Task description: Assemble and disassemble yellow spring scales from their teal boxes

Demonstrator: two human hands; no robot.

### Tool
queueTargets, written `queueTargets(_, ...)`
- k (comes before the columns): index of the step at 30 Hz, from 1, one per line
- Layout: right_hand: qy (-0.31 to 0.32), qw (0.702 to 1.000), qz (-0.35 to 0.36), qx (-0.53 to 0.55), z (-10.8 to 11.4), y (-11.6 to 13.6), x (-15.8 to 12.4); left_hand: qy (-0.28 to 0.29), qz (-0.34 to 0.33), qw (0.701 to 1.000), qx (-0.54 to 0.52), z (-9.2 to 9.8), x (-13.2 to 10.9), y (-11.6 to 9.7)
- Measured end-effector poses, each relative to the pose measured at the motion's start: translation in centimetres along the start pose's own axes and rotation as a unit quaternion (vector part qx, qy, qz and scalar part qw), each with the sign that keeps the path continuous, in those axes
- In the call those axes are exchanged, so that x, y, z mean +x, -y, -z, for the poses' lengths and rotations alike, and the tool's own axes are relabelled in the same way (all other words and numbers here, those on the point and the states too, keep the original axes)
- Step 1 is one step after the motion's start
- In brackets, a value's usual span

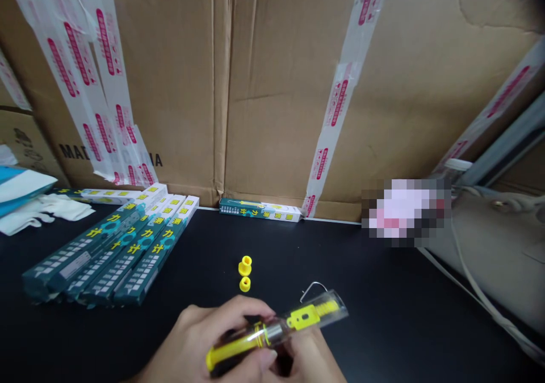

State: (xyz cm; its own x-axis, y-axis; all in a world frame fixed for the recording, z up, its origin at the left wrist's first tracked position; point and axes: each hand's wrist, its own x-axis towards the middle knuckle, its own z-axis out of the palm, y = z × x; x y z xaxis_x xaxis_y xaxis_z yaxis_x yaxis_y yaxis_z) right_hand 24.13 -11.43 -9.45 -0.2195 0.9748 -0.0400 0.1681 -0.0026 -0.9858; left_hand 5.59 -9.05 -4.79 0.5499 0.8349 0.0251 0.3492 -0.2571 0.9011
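Note:
A clear-tubed spring scale (272, 333) with yellow inner parts is held slanting, its right end higher. My left hand (225, 337) is closed around its left half, thumb in front and fingers behind. From below, my right hand (315, 357) closes against the tube's middle; its fingertips are hidden behind the scale and left hand. The tube's right end, with a yellow slotted piece and a yellow coil-like part inside, sticks out past both hands. Just behind it shows a bent metal wire hook (314, 286). Two small yellow caps, a larger one (245, 265) and a smaller one (244, 284), stand on the black table.
Several green-and-white narrow boxes (140, 247) lie side by side at left. Another such box (260, 209) rests against the taped cardboard wall (272, 88). White gloves (46, 210) lie far left. A blurred-out object (404, 210) and pale cables (472, 292) are at right.

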Motion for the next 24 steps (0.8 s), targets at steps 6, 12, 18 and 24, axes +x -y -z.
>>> queueTargets(6, 0.033, 0.989, 0.004, -0.144, 0.9, 2.8, 0.7, -0.093, 0.046, 0.984, -0.148, 0.2, 1.0, 0.3)
queueTargets(12, -0.126, 0.932, 0.132, -0.315, 3.4, 2.7, 1.5, -0.128, 0.039, 0.965, -0.227, 0.7, 1.6, 1.8)
queueTargets(18, -0.077, 0.938, 0.177, -0.289, 4.4, 3.0, 4.3, -0.153, 0.048, 0.969, -0.189, 1.3, 1.5, 2.1)
queueTargets(24, -0.023, 0.950, 0.211, -0.230, 3.7, 3.6, 7.0, -0.165, 0.077, 0.964, -0.195, 2.5, 1.8, 2.0)
